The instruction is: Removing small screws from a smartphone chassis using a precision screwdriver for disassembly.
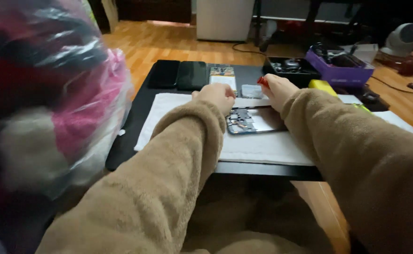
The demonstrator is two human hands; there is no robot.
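both hands (218, 95) curl over the opened phone (253, 120).

A single head-worn camera looks forward and down along both sleeved arms at the black tabletop (136, 122), quite near, with wooden floor (169, 42) beyond and a plastic bag (51, 94) crowding the left.
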